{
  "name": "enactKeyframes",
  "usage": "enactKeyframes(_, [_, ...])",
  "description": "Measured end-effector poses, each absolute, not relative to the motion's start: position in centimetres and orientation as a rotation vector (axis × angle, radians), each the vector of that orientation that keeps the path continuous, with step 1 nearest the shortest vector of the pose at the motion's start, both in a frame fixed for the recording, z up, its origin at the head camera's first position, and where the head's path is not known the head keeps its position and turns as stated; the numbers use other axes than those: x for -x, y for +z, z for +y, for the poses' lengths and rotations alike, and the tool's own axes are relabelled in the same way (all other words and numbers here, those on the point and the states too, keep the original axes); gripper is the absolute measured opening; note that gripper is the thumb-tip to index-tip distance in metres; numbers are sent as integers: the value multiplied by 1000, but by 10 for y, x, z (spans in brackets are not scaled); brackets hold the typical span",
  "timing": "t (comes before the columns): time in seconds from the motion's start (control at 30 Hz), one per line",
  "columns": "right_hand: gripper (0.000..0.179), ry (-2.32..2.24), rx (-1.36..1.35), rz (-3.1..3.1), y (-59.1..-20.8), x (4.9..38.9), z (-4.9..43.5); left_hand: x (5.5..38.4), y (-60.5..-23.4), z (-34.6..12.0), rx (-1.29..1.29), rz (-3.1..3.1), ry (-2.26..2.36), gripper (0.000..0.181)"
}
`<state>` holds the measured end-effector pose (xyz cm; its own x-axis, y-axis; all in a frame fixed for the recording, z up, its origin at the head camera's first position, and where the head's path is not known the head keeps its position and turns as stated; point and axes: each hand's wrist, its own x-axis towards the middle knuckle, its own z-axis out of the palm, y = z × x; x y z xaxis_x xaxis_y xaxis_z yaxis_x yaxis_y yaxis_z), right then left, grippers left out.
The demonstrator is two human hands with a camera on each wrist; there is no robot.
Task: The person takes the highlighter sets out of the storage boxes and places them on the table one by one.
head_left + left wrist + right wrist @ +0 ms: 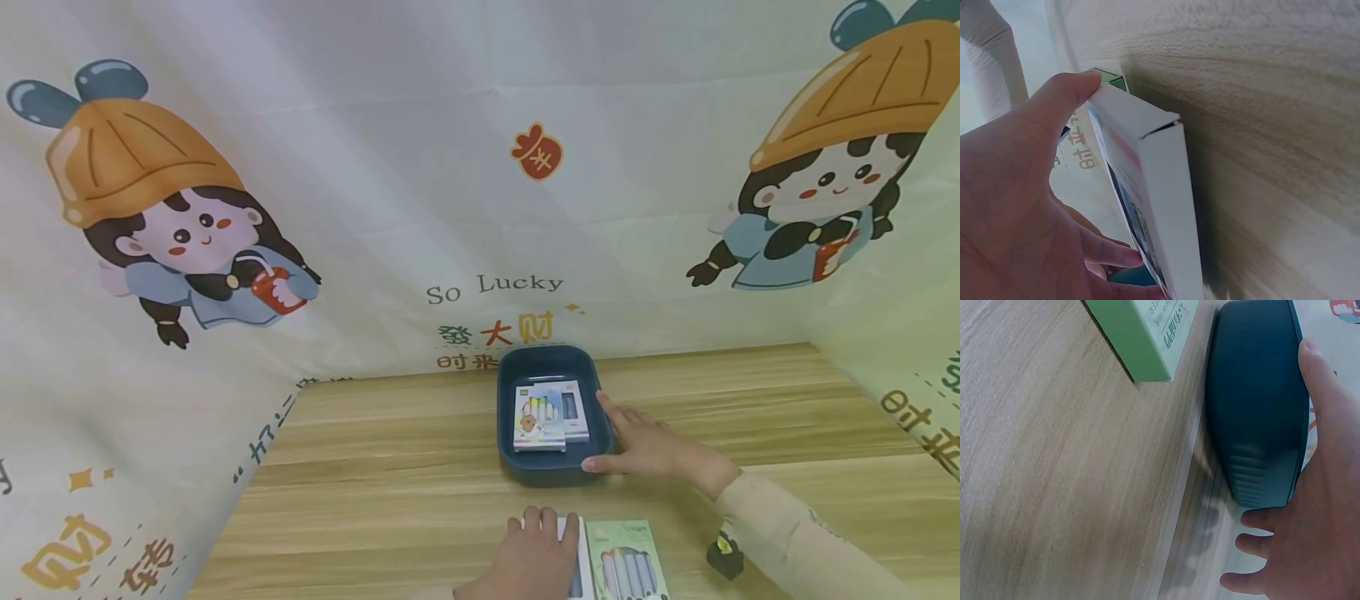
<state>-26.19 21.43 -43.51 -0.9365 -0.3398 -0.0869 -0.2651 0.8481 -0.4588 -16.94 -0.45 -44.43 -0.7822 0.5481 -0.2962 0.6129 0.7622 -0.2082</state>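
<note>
In the head view my left hand [528, 560] covers most of a white flat box [586, 575] on the table. The left wrist view shows the thumb on one edge of that box [1169, 187] and fingers at the opposite edge. Right beside it lies a green box [624, 554] printed with pens. My right hand [651, 443] touches a dark blue plastic tub [551, 477] at its right side, fingers spread and thumb at the rim's near corner. Inside the tub, a white box with printed markers [538, 419] overlaps another white box [577, 412].
A small black object [725, 560] with a yellow mark lies beside the right forearm. Behind the wood-grain table [360, 483] hangs a printed cloth [390, 192], which also rises along both sides. The tub stands close to the back cloth.
</note>
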Motion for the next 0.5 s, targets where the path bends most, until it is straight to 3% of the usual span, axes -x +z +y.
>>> enactKeyframes(0.5, [113,-674,467,2864,-434,261,214,170,-446,-3,-913,2735,-442,86])
